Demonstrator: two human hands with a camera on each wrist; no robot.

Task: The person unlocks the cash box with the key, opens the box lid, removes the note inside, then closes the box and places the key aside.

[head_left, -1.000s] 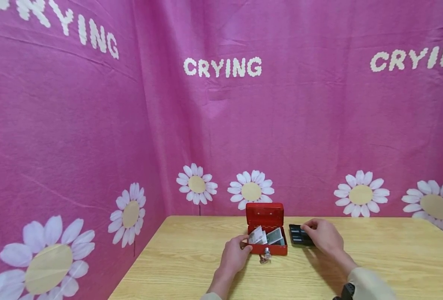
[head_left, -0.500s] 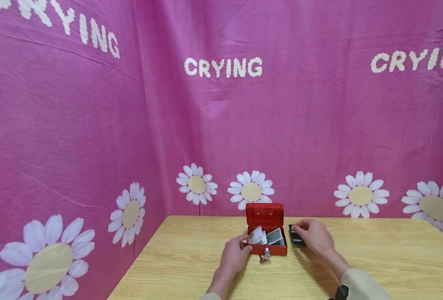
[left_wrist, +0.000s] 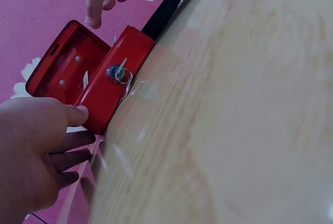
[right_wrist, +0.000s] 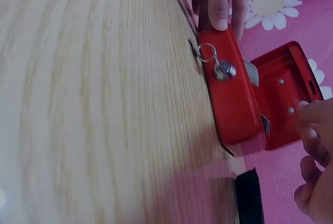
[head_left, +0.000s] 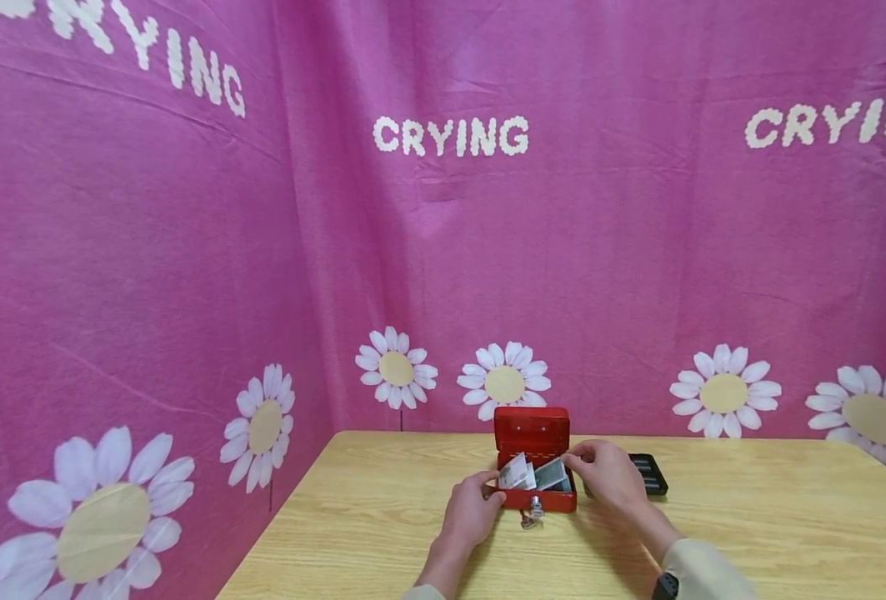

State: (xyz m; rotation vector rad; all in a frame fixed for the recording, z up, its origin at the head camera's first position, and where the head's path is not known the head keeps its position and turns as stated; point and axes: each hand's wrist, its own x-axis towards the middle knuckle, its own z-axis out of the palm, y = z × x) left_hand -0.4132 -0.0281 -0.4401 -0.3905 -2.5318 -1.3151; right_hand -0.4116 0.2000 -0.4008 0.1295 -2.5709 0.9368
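A red cash box (head_left: 553, 502) stands on the table, its lid (head_left: 531, 427) raised at the back. Folded banknotes (head_left: 513, 472) stick up inside. My left hand (head_left: 469, 512) grips the box's left end; in the left wrist view its thumb (left_wrist: 77, 115) presses the front corner. At the other end, my right hand (head_left: 611, 477) hovers by the right rim, fingers loosely bent near a greenish note (head_left: 551, 474). Nothing shows between those fingers in the right wrist view. Keys (head_left: 530, 520) on a ring hang from the front lock (left_wrist: 113, 73).
A black compartment tray (head_left: 654, 475) lies on the wooden table (head_left: 773, 517) to the right of the box, partly behind my right hand. Pink curtains (head_left: 608, 250) with daisies hang at the back and left of the table.
My right hand has left the black tray and moved left to the box's right rim, uncovering more of the tray. The left hand keeps its grip on the box.
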